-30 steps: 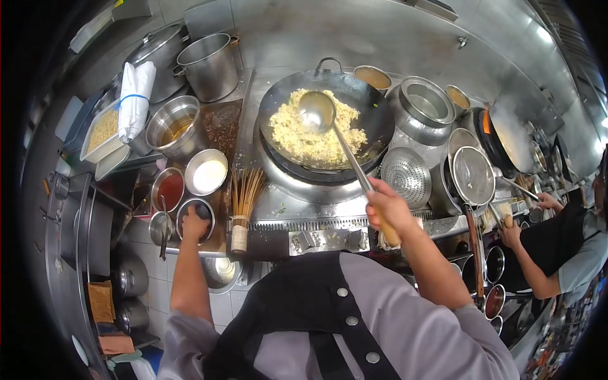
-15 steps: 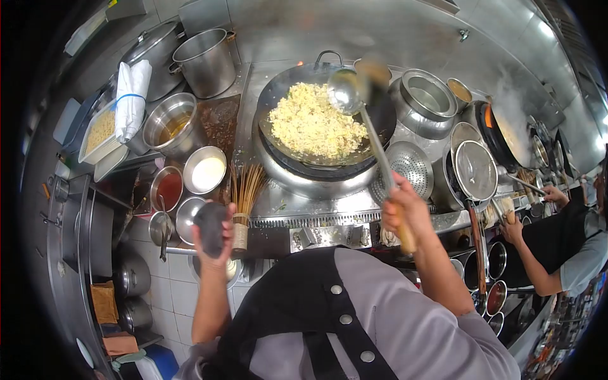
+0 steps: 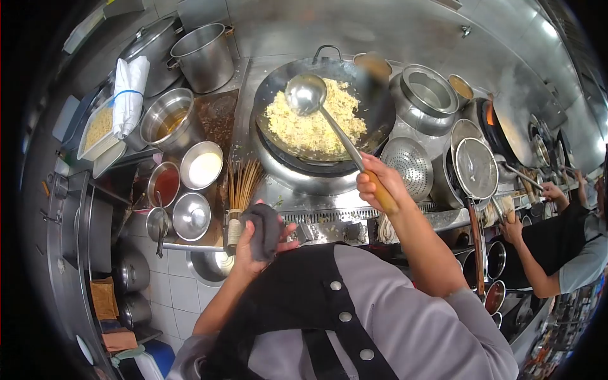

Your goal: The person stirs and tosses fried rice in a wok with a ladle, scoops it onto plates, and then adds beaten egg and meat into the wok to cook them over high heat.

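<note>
My right hand (image 3: 382,180) is wrapped round the wooden handle of a long ladle (image 3: 306,95). The ladle's bowl is over the yellowish fried rice (image 3: 316,130) in a large black wok (image 3: 373,101). At the front edge of the stove, my left hand (image 3: 253,244) holds a folded dark grey cloth (image 3: 263,231), its fingers partly behind the cloth. Just left of it stands a tied bamboo brush (image 3: 239,190). The empty metal bowl (image 3: 192,216) is further left.
Bowls of red sauce (image 3: 164,184) and white contents (image 3: 204,166) stand left. A perforated ladle (image 3: 406,168), a lidless pot (image 3: 430,92) and a strainer (image 3: 476,170) are right of the wok. A co-worker's hands (image 3: 512,228) are at the far right, near a steaming wok (image 3: 506,136).
My left hand has lifted the dark cloth out of the metal bowl and brought it right, beside the brush. The ladle bowl swung right, then back left over the rice.
</note>
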The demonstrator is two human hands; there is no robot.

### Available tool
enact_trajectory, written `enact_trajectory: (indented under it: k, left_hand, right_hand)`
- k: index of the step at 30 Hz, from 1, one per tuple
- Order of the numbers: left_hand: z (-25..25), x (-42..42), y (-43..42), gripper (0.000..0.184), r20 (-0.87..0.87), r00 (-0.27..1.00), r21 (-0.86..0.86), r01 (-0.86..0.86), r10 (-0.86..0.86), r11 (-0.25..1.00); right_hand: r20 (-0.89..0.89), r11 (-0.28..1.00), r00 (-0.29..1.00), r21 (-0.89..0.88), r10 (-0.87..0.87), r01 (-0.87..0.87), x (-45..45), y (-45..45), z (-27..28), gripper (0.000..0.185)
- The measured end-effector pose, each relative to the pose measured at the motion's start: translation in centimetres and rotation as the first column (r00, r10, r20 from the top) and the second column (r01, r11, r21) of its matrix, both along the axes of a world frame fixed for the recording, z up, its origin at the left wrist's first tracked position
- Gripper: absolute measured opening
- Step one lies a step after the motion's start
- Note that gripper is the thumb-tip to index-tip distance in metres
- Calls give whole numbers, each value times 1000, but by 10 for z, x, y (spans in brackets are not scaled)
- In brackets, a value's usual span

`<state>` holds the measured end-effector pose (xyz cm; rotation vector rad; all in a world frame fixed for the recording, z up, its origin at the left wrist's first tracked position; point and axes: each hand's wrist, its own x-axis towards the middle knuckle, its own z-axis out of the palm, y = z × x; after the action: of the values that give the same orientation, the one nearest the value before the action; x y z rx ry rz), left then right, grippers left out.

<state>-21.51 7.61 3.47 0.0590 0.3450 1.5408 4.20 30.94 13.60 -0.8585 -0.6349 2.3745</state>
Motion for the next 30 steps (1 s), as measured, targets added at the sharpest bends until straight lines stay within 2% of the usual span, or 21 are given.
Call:
enact_trajectory:
  k: [2, 3, 5, 6, 8, 9, 10, 12, 13, 15, 16, 18, 20, 22, 23, 25, 26, 27, 28, 29, 30]
  left_hand:
    - [6, 3, 2, 72, -227, 973, 84, 56, -35, 995]
    - [9, 1, 3, 72, -228, 973, 79, 53, -33, 995]
    - [16, -6, 10, 65, -389, 916, -117, 54, -96, 992]
    - [8, -10, 22, 65, -386, 918, -124, 44, -89, 991]
    - [-9, -19, 65, 62, -52, 995, -130, 72, -80, 989]
    - [18, -10, 85, 61, -109, 994, -199, -4, -18, 980]
    - [47, 6, 109, 59, -170, 985, -263, -82, 37, 961]
    - [47, 17, 160, 46, -261, 963, -325, -155, 69, 933]
    - [37, 22, 182, 46, -265, 962, -326, -153, 65, 933]
    - [16, 32, 215, 38, -416, 901, -407, -304, 122, 862]
    - [19, 36, 219, 38, -418, 901, -408, -300, 116, 862]
    - [30, 41, 222, 22, -248, 933, -505, -353, 260, 787]
    - [27, 35, 227, 25, -181, 957, -551, -290, 227, 783]
    - [47, 37, 223, 26, -122, 985, -563, -172, 124, 809]
    - [32, 31, 231, 26, -99, 995, -510, -80, 34, 857]
    - [-19, 18, 245, 24, -92, 995, -508, -14, -38, 861]
    - [-33, 18, 251, 22, -90, 990, -498, 48, -107, 866]
    - [-18, 30, 239, 19, -169, 986, -515, -83, -7, 853]
    - [11, 44, 221, 19, -171, 985, -513, -70, -22, 855]
    - [47, 56, 200, 17, -252, 968, -533, -128, -12, 836]
    - [63, 64, 190, 15, -330, 944, -551, -186, -7, 813]
  right_hand:
    - [307, 933, 951, 352, -43, -71, -11, 3, 1, 50]
    - [380, 887, 919, 454, -106, -85, -7, -2, 5, 52]
    - [419, 850, 889, 522, -187, -67, 9, 8, 5, 53]
    - [450, 806, 850, 589, -273, -53, 17, 13, 4, 53]
    - [508, 776, 805, 623, -306, -99, 21, 40, 1, 55]
    - [556, 741, 752, 658, -355, -136, 17, 54, -1, 56]
    - [554, 742, 755, 656, -352, -135, 8, 65, -4, 56]
    - [560, 795, 812, 562, -165, -227, -12, 78, -8, 58]
    - [557, 797, 814, 562, -167, -221, -19, 73, -9, 58]
    - [671, 704, 739, 551, -54, -448, -29, 57, -12, 64]
    - [754, 613, 651, 556, -89, -561, -25, 43, -14, 65]
    - [813, 285, 519, 580, -265, -763, 7, 14, -20, 67]
    - [845, 94, 364, 430, -392, -898, 53, -13, -6, 69]
    - [830, 63, 308, 378, -465, -924, 105, -21, 7, 69]
    - [831, 66, 303, 374, -466, -925, 117, -29, 13, 69]
    - [681, -56, 373, 440, -630, -896, 137, -55, 22, 67]
    - [681, -44, 366, 441, -634, -896, 143, -74, 36, 67]
    - [773, 161, 405, 536, -488, -829, 147, -94, 55, 67]
    - [816, 373, 470, 573, -335, -729, 151, -106, 73, 66]
    - [815, 387, 466, 575, -344, -721, 160, -112, 89, 66]
    - [859, 601, 487, 474, -156, -643, 173, -117, 102, 66]
